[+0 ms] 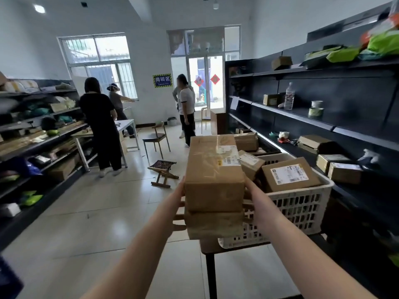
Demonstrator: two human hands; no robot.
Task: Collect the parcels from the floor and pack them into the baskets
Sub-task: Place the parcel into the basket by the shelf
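**Carrying a two-box stack toward an already crowded basket**

I have two cardboard boxes stacked, the top box (213, 169) resting on the lower box (214, 225). My left hand (180, 203) and right hand (251, 199) press flat against opposite sides, fingers partly open, clamping rather than gripping. The stack hangs just left of the white basket (302, 208), which sits on a dark surface (210, 247) and already holds several parcels. I judge the top box could slide off, or the stack could catch the rim.

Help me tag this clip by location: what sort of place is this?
Probably a parcel sorting or pickup depot: shelves along both walls hold parcels, a white basket is filled with labelled cardboard boxes, and a wall sign marks a zone.
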